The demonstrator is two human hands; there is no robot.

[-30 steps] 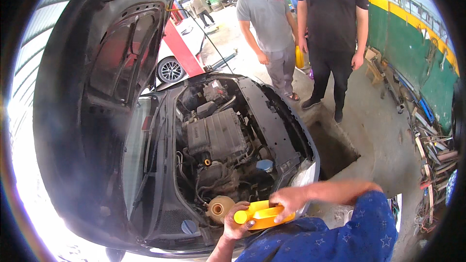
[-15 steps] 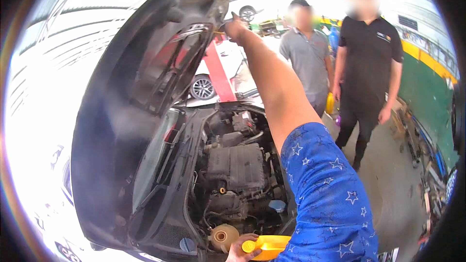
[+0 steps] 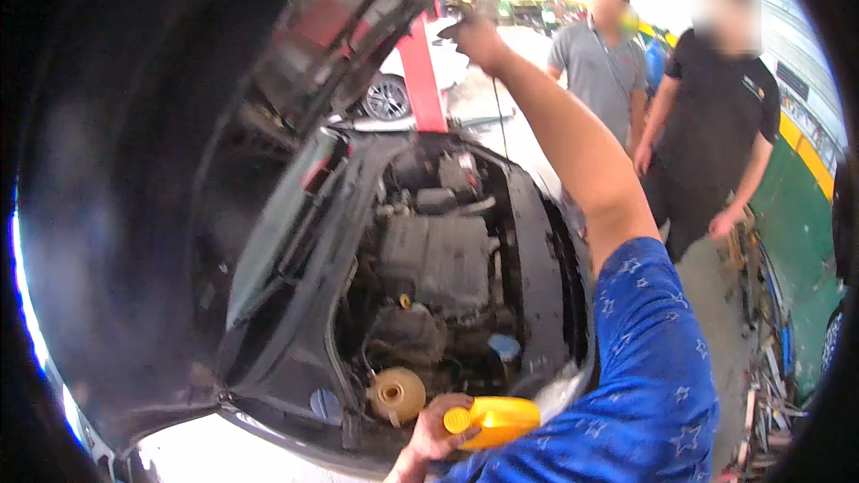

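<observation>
My left hand (image 3: 436, 427) is closed around the neck end of a yellow plastic bottle (image 3: 506, 420) with a yellow cap, low over the engine bay. Just left of it sits a round tan coolant tank (image 3: 407, 407) whose round mouth faces up. My right arm stretches far forward, and my right hand (image 3: 480, 43) is closed by the far edge of the raised black hood (image 3: 179, 188). Its fingers are blurred; what they grip cannot be made out. A thin dark rod (image 3: 501, 121) runs down below that hand.
The engine's black cover (image 3: 438, 259) fills the middle of the bay, with a blue reservoir cap (image 3: 504, 346) nearer me. Two people, in a grey shirt (image 3: 595, 76) and a black shirt (image 3: 716, 125), stand at the right. Metal parts (image 3: 765, 411) lie along a green wall (image 3: 796, 206). A red post (image 3: 420, 80) stands beyond.
The view has shifted, and the hood fills more of its left side. My right hand appears farther right of the hood's edge, with the thin rod now visible. The bottle stays in my left hand.
</observation>
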